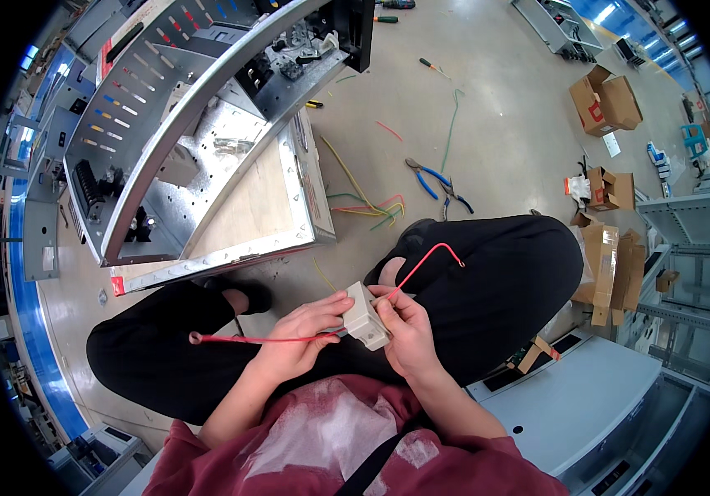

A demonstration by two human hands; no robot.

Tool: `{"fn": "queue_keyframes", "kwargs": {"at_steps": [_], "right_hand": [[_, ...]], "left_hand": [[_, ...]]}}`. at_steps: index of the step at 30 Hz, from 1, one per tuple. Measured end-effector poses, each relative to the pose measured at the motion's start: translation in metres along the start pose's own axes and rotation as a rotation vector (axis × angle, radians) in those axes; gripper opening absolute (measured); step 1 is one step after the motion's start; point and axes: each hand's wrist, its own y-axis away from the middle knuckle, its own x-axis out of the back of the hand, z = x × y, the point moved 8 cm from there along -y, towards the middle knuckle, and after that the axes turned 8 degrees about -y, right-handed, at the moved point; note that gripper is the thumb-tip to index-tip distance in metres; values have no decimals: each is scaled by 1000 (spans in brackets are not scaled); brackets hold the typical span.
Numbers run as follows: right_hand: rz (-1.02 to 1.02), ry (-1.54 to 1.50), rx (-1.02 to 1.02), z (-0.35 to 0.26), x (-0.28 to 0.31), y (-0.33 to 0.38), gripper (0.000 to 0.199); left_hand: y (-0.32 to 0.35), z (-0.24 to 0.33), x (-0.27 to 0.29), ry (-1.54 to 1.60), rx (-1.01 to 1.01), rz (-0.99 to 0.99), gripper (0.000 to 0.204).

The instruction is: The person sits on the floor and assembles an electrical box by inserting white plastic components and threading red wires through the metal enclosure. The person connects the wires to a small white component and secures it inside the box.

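Note:
Above my lap I hold a small beige box-shaped electrical part (364,317) between both hands. My left hand (295,337) is closed on its left side, fingers over the top edge. A red wire (247,339) with a ring-shaped end sticks out leftward beneath that hand. On the other side, my right hand (408,332) pinches close against the part, where a second red wire (418,274) comes out from between the fingertips. This wire rises, bends sharply and ends in a small loop over my right knee. My fingers hide where the wires meet the part.
At the left, an open metal cabinet frame (231,78) rests on a wooden crate (243,207). Blue-handled pliers (423,178), loose wires (363,198) and a screwdriver (431,64) lie on the floor ahead. Cardboard boxes (607,101) and grey metal panels (570,405) stand at the right.

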Motion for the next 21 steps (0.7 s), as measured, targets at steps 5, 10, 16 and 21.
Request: {"fn": "queue_keyframes", "kwargs": {"at_steps": [5,10,16,21], "right_hand": [[9,103,-23,5,0,6,18],[-133,236,-14,11,-2,9,23],[-223,257,-84,-3,-24,12,22],[-224,194,-130,0,-21,8,14]], "left_hand": [[4,-15,5,102,86,-31,42],[13,-30,6,176,144,-52,34],[5,-17,8,170,-47,58,36],[17,-26,-5,449,173,22,38]]}}
